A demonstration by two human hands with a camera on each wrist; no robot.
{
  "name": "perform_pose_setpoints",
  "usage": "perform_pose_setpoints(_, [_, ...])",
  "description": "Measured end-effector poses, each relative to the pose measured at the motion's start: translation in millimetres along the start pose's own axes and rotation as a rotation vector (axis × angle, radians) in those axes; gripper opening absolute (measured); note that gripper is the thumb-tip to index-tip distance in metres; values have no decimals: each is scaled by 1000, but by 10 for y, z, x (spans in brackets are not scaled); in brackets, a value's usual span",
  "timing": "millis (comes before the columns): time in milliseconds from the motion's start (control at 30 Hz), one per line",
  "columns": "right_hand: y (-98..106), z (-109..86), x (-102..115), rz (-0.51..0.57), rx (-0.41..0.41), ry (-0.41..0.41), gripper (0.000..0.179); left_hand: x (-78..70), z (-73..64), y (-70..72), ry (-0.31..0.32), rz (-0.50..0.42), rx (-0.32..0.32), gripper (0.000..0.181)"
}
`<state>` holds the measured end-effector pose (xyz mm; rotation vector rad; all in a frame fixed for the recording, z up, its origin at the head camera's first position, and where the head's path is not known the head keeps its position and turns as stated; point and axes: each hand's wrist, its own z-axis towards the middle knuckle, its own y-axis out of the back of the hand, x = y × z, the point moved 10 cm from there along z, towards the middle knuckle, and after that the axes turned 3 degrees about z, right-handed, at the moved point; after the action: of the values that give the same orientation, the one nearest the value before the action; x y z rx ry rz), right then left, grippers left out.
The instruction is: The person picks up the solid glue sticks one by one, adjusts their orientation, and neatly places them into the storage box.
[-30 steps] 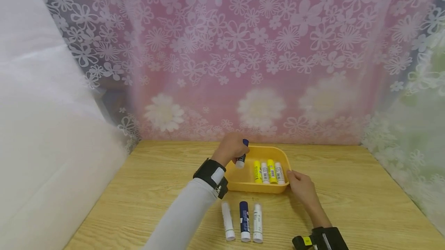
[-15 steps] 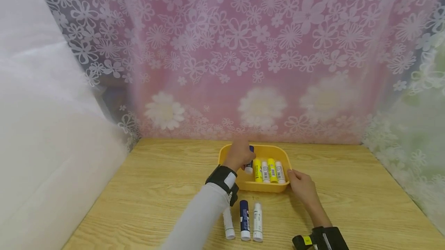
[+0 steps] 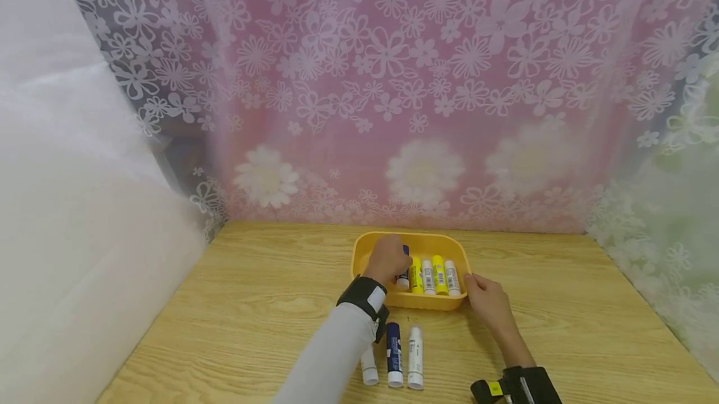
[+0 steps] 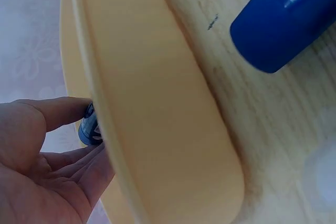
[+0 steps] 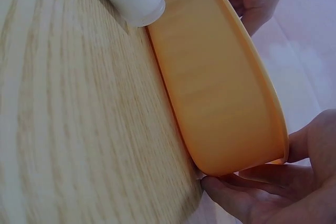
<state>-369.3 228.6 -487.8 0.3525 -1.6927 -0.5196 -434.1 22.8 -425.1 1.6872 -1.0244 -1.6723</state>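
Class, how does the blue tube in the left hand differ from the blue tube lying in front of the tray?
Hold: the left hand pinches the held blue tube; the front blue tube lies unheld.
Visibility: the hand partly covers the held blue tube; the front blue tube shows whole in the head view.
Shared: both are blue with a white end.

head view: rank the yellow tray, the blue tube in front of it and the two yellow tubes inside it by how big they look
1. Yellow tray
2. Front blue tube, though it lies nearer
3. Left yellow tube and right yellow tube: too alike to rank
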Motion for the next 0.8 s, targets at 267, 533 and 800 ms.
perform_pose_setpoints(267, [4, 0, -25, -1, -8, 5, 63, 79, 16, -105, 44, -5, 8, 18])
perform_pose_setpoints(533, [16, 5, -25, -12, -11, 12, 62, 89, 10, -138, 39, -32, -9, 18])
perform_pose_setpoints(800, [29, -17, 18, -4, -22, 34, 59, 106, 2, -185, 44, -55, -25, 20])
